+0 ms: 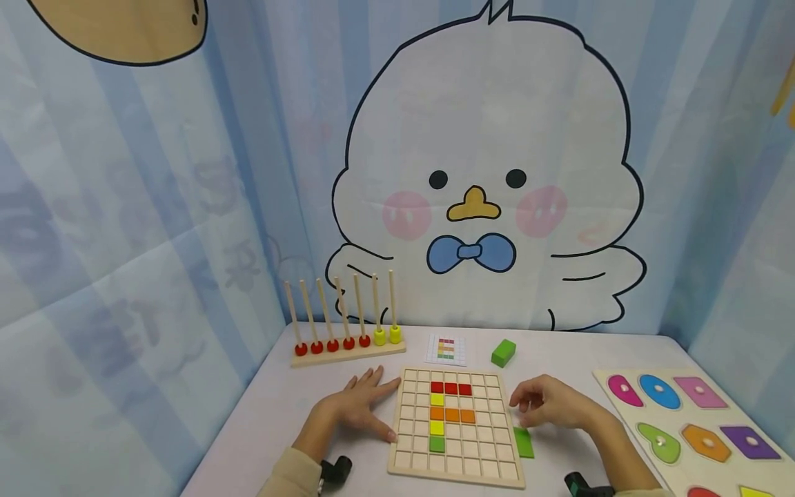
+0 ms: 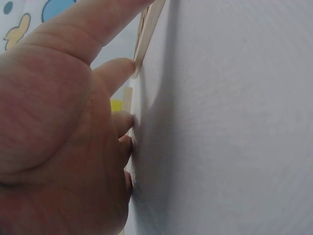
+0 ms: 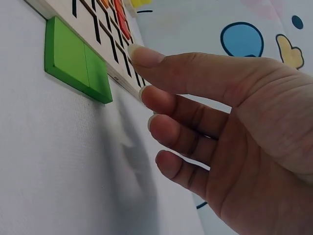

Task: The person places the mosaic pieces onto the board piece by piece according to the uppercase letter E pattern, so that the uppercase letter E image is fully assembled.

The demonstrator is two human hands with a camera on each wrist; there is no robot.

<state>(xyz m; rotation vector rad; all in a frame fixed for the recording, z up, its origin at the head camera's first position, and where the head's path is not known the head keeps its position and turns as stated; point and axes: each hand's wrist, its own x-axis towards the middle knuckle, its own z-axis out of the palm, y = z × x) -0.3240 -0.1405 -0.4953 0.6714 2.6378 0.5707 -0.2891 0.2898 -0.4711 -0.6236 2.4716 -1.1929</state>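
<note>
A wooden grid board (image 1: pixel 484 466) lies on the table, with red tiles (image 1: pixel 451 388), yellow tiles (image 1: pixel 437 400), orange tiles (image 1: pixel 452 415) and one green tile (image 1: pixel 437 444) in its cells. My left hand (image 1: pixel 357 407) rests at the board's left side, fingers spread, thumb and index finger touching its edge (image 2: pixel 146 39). Beyond the right edge hovers my right hand (image 1: pixel 553 404), fingers loosely bent; nothing shows between them in the right wrist view (image 3: pixel 215 117). Just below it, two loose green tiles (image 3: pixel 73 61) lie side by side against the board.
Behind the board lie a small pattern card (image 1: pixel 446 350) and a green block (image 1: pixel 503 353). A peg stand (image 1: pixel 348 355) with red and yellow beads stands at the back left. On the right lies a shape puzzle board (image 1: pixel 673 413) with knobbed pieces.
</note>
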